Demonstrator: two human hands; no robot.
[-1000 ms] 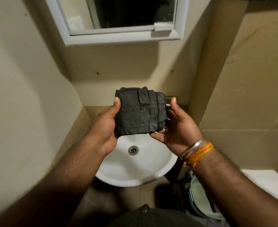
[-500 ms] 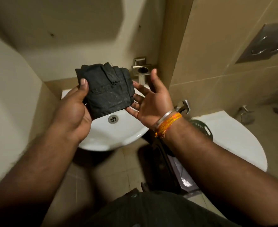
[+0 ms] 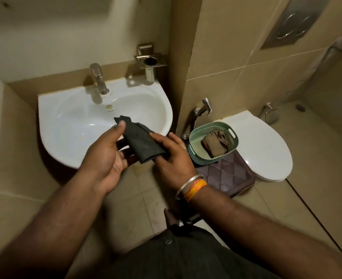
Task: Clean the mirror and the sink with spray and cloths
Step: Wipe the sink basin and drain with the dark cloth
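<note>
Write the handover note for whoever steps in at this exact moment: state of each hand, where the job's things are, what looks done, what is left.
Left hand: pinches the upper end of the dark cloth with its thumb.
Right hand: grips the cloth's lower end.
The cloth is held folded over the front rim of the sink.
A brown cloth lies in the green basket, which sits on a maroon stool beside the toilet.
No spray bottle or mirror in view.
Done: cannot tell from this view; the sink looks white and shiny.
Left: confirm mirror and sink are wiped, probably put the cloth away.
</note>
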